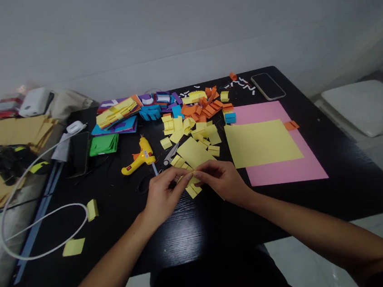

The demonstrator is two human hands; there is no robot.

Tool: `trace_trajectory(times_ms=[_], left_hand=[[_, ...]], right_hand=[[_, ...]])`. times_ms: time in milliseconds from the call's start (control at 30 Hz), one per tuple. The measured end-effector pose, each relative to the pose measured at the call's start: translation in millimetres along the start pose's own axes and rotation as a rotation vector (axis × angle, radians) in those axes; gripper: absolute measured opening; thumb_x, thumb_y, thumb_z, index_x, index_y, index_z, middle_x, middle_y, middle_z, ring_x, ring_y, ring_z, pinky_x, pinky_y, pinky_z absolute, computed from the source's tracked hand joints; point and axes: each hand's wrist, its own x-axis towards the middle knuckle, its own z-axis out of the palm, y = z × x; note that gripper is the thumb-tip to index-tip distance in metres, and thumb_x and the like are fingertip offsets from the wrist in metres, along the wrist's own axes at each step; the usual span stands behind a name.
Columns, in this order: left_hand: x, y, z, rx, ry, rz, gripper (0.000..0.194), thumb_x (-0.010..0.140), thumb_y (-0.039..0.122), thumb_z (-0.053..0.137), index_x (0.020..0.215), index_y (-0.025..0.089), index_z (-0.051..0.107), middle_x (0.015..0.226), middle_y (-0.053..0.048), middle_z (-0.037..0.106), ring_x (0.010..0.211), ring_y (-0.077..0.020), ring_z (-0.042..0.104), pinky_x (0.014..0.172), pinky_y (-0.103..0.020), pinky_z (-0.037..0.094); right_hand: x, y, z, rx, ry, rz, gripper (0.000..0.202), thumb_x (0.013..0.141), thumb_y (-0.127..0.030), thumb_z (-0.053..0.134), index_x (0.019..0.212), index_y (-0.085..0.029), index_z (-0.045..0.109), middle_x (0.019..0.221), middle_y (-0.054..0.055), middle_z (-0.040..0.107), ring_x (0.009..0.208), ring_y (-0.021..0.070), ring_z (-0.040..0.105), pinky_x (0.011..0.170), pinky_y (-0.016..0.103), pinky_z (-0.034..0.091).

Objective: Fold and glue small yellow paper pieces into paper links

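The two hands (189,185) pinch a small yellow paper (192,172) over the near side of the black desk (221,231), and it looks light and easy to bend, so its edges are best for holding.

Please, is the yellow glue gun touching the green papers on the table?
Apart. The head view shows it: a strip of black tabletop lies between the glue gun and the green papers.
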Motion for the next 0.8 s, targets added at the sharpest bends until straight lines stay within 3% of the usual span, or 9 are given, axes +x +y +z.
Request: trace_trajectory(times_ms=[433, 800], left_hand=[[-2.2, 4.3, 2.4, -0.055, -0.018, -0.097, 0.016, 0.098, 0.03, 0.065, 0.093, 0.018, 0.075, 0.077, -0.002, 0.074, 0.06, -0.0116, 0.062, 0.057, -0.022, 0.049], [-2.1, 1.4, 1.6, 0.002, -0.006, -0.009, 0.01, 0.096, 0.025, 0.066, 0.093, 0.019, 0.073, 0.079, 0.0, 0.073, 0.063, -0.0099, 0.061, 0.059, -0.021, 0.048]], right_hand=[[-4.2, 0.6, 1.0, -0.115, 0.13, -0.074, 0.022, 0.075, -0.041, 0.089, 0.082, -0.022, 0.081, 0.078, 0.002, 0.079, 0.069, 0.0179, 0.074, 0.069, 0.031, 0.063], [-3.0, -2.3, 1.6, -0.076, 0.03, -0.031, 0.026, 0.079, -0.045, 0.084, 0.086, -0.02, 0.079, 0.082, 0.003, 0.078, 0.073, 0.0181, 0.076, 0.071, 0.031, 0.065]])
